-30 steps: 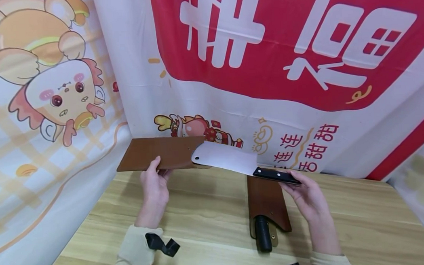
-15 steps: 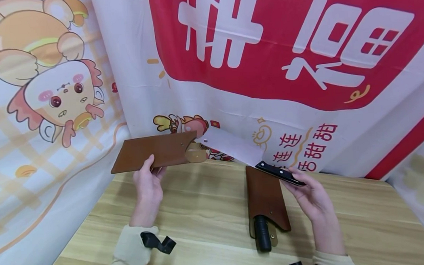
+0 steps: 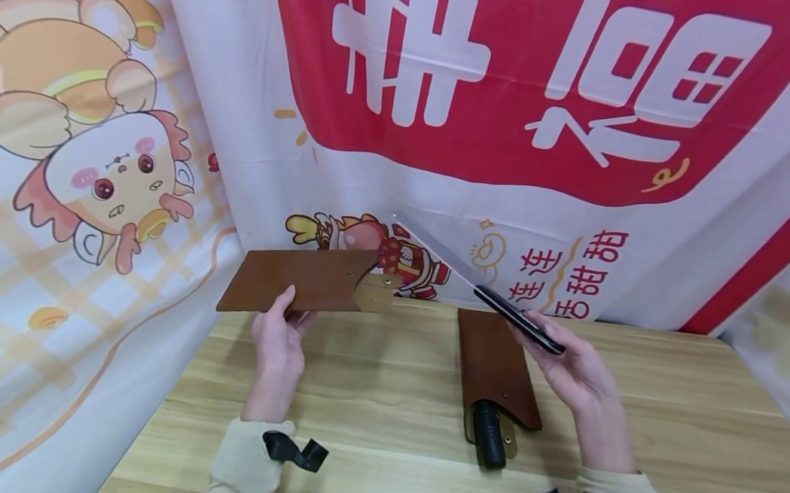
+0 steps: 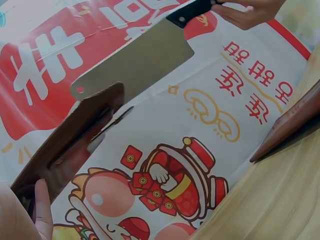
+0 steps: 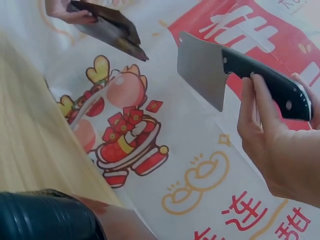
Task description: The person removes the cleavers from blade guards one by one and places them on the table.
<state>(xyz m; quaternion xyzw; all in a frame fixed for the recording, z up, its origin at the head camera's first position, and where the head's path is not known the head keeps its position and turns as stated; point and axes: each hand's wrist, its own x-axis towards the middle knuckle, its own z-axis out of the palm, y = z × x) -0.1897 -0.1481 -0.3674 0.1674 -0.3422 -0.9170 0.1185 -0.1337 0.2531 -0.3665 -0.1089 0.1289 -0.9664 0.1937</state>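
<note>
My left hand (image 3: pixel 280 344) grips a brown leather knife sheath (image 3: pixel 302 278) by its lower edge, thumb on the near face. The sheath is held above the table, its mouth and tan snap flap pointing right. In my right hand (image 3: pixel 575 360) is a cleaver, held by its black riveted handle (image 3: pixel 518 318). In the head view the blade shows nearly edge-on, slanting up to the left, apart from the sheath mouth. The right wrist view shows the broad cleaver blade (image 5: pixel 202 67) bare, with a small hole near its far corner.
A second brown sheath (image 3: pixel 493 353) lies on the wooden table (image 3: pixel 377 406) between my arms, with a black handle (image 3: pixel 490 437) sticking out toward me. Printed cloth hangs behind (image 3: pixel 391 179) and at the left (image 3: pixel 100 310).
The cleaver's tip has come away from the sheath mouth and the blade has turned from its flat face to nearly edge-on. The sheath dipped left, then returned to level.
</note>
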